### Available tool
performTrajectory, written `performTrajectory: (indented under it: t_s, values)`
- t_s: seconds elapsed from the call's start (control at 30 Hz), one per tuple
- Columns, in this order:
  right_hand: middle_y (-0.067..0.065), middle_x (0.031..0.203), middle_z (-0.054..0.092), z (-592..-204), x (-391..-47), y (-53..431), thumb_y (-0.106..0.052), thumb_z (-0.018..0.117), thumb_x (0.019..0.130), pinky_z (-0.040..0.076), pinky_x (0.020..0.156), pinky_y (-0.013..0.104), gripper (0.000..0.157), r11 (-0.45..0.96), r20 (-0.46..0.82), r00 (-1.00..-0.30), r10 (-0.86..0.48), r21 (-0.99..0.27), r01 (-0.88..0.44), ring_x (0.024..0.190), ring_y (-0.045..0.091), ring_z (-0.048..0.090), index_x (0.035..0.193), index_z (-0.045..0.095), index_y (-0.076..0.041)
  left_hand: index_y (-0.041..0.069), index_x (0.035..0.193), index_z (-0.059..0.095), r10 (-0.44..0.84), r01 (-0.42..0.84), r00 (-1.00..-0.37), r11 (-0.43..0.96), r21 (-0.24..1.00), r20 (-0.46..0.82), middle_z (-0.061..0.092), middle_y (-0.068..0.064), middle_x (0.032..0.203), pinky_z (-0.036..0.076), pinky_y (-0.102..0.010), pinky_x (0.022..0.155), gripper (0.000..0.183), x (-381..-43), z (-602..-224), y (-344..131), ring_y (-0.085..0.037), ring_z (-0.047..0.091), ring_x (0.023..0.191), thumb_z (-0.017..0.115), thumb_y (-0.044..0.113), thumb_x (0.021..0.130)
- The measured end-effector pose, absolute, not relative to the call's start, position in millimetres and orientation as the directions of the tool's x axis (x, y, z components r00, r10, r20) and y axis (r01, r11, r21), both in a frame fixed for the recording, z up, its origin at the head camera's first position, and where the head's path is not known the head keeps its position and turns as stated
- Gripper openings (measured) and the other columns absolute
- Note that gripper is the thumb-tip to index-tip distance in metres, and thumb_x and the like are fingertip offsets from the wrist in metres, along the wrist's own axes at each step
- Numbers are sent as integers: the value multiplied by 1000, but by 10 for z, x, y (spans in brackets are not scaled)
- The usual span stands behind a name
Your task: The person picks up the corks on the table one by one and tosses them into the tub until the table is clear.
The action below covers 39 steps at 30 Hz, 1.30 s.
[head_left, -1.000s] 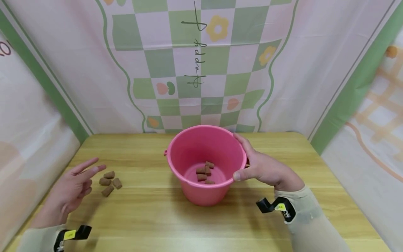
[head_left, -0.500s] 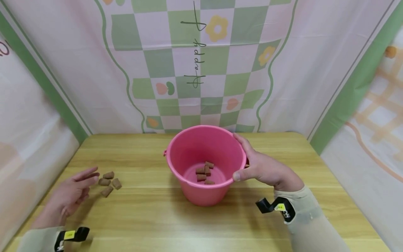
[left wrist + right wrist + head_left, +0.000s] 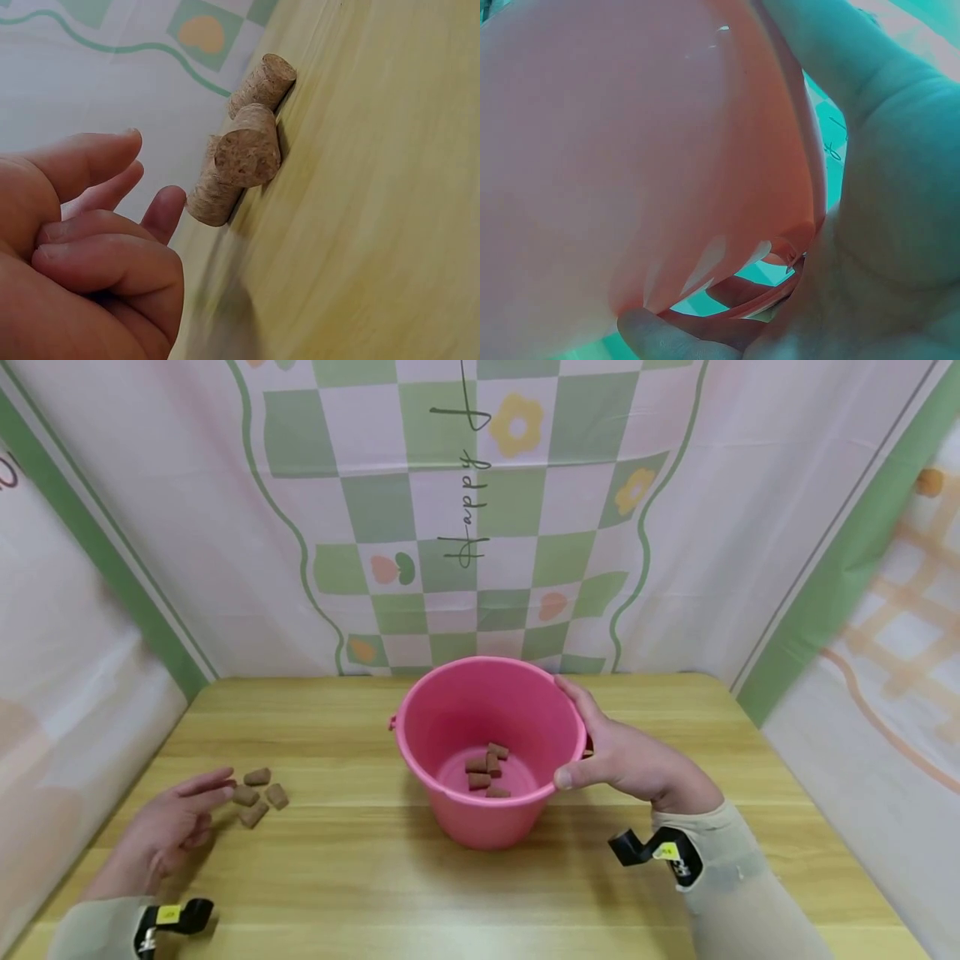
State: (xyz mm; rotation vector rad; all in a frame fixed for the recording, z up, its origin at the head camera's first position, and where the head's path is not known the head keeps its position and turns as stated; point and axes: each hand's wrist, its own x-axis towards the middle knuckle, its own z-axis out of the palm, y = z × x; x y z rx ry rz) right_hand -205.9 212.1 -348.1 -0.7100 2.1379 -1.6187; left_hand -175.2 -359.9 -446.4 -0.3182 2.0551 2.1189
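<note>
A pink bucket (image 3: 487,827) stands upright on the wooden table, several brown corks (image 3: 479,782) lying on its floor. My right hand (image 3: 641,762) grips the bucket's right rim, thumb at the front edge. In the right wrist view, fingers (image 3: 667,337) curl round the bucket's outside by its handle (image 3: 757,304). At the left, my left hand (image 3: 165,827) reaches to a small group of loose corks. Its extended fingertips meet the nearest cork (image 3: 245,795); the other fingers are folded. The left wrist view shows one fingertip (image 3: 169,210) against a cork (image 3: 210,199), with the thumb side apart.
Three more corks (image 3: 253,814) lie close beside the touched one. Patterned cloth (image 3: 480,502) hangs at the back and both sides of the table (image 3: 337,877). A black camera mount (image 3: 671,852) sits on each sleeve.
My left hand has lowered onto the loose corks, its fingers drawing closer together. The nearest cork has shifted slightly. The right hand and bucket keep their place.
</note>
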Motion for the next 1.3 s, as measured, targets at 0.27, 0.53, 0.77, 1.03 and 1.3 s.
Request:
performTrajectory:
  t_s: [0.27,0.53,0.77,1.03,1.3]
  values:
    - [12,155,30,-3468,-2048,2114,-21,87,78,48,96,49,117,247,-8,-820,-572,-955,-163,132,40,42,159,3,-33,37,102,72,-58,-307,-951,45,951,-304,66,11,95,35,-21,43,23,-1724,-4457,-3612,-3,39,49,70,15,95]
    - [13,153,34,-3460,-2055,2113,-22,86,78,47,97,48,116,269,-8,-821,-570,-946,-178,131,38,44,159,4,-33,3,143,52,-46,-325,-946,158,932,-322,64,15,99,38,-22,45,49,-1728,-4515,-3612,-3,37,48,66,19,99]
    - [13,153,32,-3461,-2044,2115,-22,87,78,46,97,54,117,259,-12,-820,-572,-951,-167,131,40,42,159,4,-34,12,136,61,-52,-337,-941,134,932,-333,65,15,99,37,-21,45,38,-1749,-4551,-3611,-2,37,48,65,17,99]
    - [11,155,30,-3464,-2052,2118,-23,87,77,46,97,53,117,256,-7,-818,-575,-951,-171,133,39,41,159,4,-33,30,108,70,-19,-351,-936,67,934,-351,69,8,95,37,-20,43,19,-1762,-4573,-3612,-3,38,47,69,16,96]
    - [10,155,30,-3469,-2060,2121,-23,88,77,47,96,53,117,253,-7,-818,-575,-953,-169,133,40,40,158,5,-33,27,107,71,-16,-341,-940,99,935,-341,69,6,92,36,-20,43,21,-1751,-4556,-3580,-2,38,48,71,11,93]
